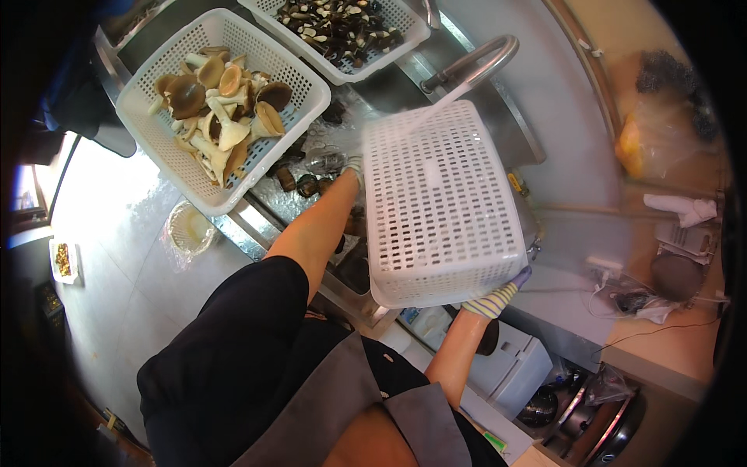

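A white perforated plastic basket [436, 194] is tilted over the sink, its slotted bottom turned up under the faucet [482, 58]. Water runs from the spout onto its far end. At the basket's left side my left hand [354, 164], in a pale glove, grips the edge, its fingers partly hidden. My right hand [496, 300], in a striped glove with purple fingertips, is closed on the near right corner. Below my left hand, dark mushroom pieces [307, 185] lie in water in the sink. The basket's inside is hidden from me.
To the left, another white basket [144, 128] holds large pale and brown mushrooms. A third basket [416, 31] with dark cut pieces stands at the back. A small round strainer [187, 226] is left of the sink; a white cabinet [506, 362] is below right.
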`<state>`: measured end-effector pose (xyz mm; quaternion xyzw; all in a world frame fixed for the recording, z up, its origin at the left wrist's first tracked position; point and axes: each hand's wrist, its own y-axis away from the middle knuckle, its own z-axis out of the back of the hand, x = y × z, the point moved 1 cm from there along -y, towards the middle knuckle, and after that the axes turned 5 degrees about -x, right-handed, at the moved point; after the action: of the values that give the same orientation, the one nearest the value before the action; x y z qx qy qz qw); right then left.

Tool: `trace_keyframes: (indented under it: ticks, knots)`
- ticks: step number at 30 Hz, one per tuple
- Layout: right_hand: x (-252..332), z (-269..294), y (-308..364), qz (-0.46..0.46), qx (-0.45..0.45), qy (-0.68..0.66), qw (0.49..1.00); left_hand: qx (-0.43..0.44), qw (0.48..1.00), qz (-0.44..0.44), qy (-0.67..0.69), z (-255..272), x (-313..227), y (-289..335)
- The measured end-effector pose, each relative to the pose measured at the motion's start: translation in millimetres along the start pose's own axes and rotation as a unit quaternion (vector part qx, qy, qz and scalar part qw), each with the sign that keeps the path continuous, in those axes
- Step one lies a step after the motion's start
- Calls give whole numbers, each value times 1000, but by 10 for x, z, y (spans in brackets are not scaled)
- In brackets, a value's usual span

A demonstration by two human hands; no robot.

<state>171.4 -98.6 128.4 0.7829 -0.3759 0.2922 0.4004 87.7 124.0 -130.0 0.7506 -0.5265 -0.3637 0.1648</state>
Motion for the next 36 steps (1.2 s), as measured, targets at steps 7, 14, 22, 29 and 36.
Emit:
trace_keyframes:
  ticks: [7,14,22,29,36]
  knots:
    - [-279,204,-479,66,-68,8,995,34,980,63,187,-223,838,305]
    - [-15,1108,-524,-69,-101,-14,992,-41,997,32,64,-278,0,448]
    - [23,1359,-400,-16,-99,-17,995,2,994,41,101,-729,374,993]
    - [1166,1353,-271,69,-32,-171,982,122,959,85,-242,-1068,1319,1478]
    - [788,2508,-145,271,-185,128,936,-82,526,-158,-832,223,805,1825]
